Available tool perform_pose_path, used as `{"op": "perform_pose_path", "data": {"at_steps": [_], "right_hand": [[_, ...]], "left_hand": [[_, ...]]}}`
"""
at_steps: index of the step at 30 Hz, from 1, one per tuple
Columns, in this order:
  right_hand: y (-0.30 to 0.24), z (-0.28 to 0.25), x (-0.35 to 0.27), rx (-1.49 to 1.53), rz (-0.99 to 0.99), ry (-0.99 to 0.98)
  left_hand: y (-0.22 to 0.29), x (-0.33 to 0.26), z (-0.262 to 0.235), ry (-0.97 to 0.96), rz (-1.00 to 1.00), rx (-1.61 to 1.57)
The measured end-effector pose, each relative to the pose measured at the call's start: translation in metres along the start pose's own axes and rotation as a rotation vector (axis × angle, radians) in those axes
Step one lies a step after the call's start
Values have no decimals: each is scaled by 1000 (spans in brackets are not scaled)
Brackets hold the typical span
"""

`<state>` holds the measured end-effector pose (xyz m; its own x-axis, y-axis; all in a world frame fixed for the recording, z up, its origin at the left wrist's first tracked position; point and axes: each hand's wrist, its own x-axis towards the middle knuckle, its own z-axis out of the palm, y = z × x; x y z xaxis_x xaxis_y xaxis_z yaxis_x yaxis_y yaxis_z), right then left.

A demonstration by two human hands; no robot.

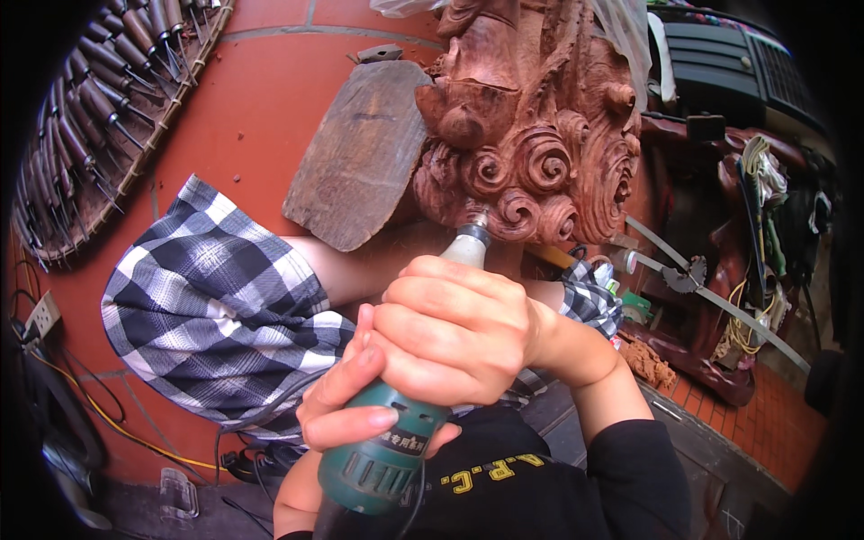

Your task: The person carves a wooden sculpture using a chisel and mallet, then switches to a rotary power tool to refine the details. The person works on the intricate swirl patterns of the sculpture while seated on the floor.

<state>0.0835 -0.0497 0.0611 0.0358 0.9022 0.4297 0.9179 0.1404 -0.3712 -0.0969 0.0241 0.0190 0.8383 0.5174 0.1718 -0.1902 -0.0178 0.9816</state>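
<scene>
My right hand [454,328] wraps round the front of a green electric die grinder [373,468], just behind its pale collar. Lower on the green body, my left hand [337,409] grips the same tool from the left. The grinder points away from me. Its metal tip meets the lower edge of a reddish-brown wood carving [540,162] with spiral curls; whether it cuts there, I cannot tell. Beside the carving, a flat worn wooden board [364,153] with a rounded end lies close to my bare leg.
A round woven tray [144,166] of many wood-handled chisels lies at the upper left. Cables and a white socket block [40,317] are at the left. On the right stand a dark red wooden piece [720,378] and a metal caliper-like tool [715,306]; wood shavings [648,362] lie nearby.
</scene>
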Motion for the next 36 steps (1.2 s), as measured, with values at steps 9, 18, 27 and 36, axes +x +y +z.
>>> {"op": "perform_pose_path", "data": {"at_steps": [9, 18, 27, 36], "right_hand": [[-8, -4, 1, -25, -2, -26], [-7, -10, 0, -9, 35, -92], [-2, -4, 2, 13, 24, -74], [-12, -18, 1, 17, 100, -149]], "left_hand": [[0, -7, -6, -105, 14, 39], [-2, -1, -4, -82, 6, -63], [1, 1, -3, -34, -15, -57], [-3, 6, 7, 26, 85, -78]]}}
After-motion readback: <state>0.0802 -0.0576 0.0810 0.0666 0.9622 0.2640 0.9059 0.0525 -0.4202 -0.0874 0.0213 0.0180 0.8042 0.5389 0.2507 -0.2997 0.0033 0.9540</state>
